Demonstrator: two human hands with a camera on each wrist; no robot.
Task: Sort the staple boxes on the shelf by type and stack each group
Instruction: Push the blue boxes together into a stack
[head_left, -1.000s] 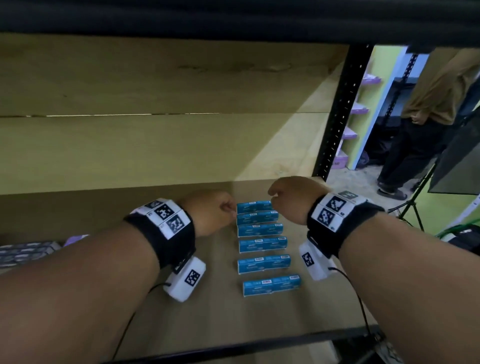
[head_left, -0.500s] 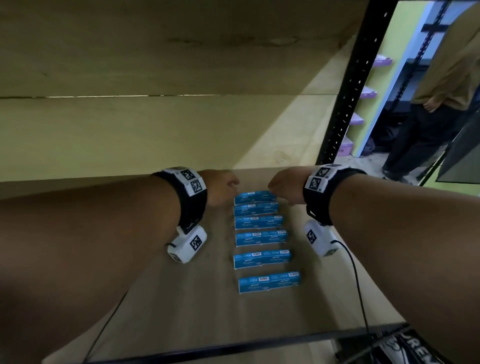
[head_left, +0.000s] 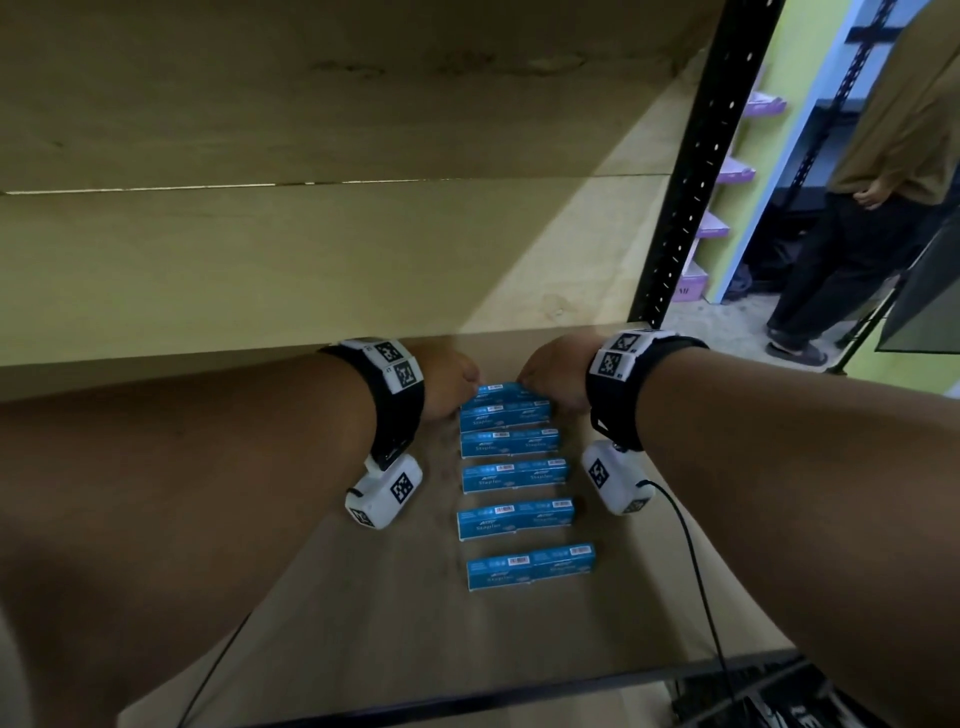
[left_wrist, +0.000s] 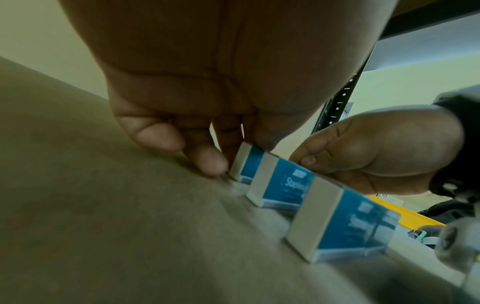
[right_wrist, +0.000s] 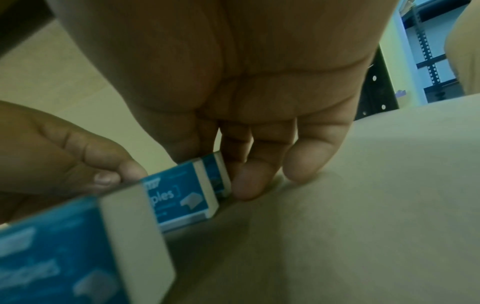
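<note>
6 blue staple boxes lie flat on the shelf (head_left: 363, 597) in a single column running away from the person, and none sits on another, so by my reading the sorting looks settled for this blue type while the stacking has not begun. No box of a second type shows in these views.

Going from near to far: the nearest box (head_left: 531, 566) lies close to the shelf's front edge, a little skewed, its right end nudged farther back. The 2nd box (head_left: 515, 518) sits apart from it with a clear gap. The 3rd box (head_left: 515, 475) and 4th box (head_left: 510, 442) follow with narrower gaps. The 5th box (head_left: 505, 414) lies just beside the farthest box (head_left: 501, 388), the 2 nearly touching.

Every box has its long axis running left to right across the shelf, printed face up, short pale ends pointing toward either arm.

The left hand (head_left: 449, 382) has its fingers curled down against the left end of the farthest box (left_wrist: 242, 162), fingertips (left_wrist: 210, 162) touching the shelf beside it. The right hand (head_left: 553, 376) does the same at the right end (right_wrist: 221, 174). Each hand pinches its end, so the box is held between them. Whether it has left the shelf I cannot tell.

What is left, I judge: gather all 6 into 1 stack.
</note>
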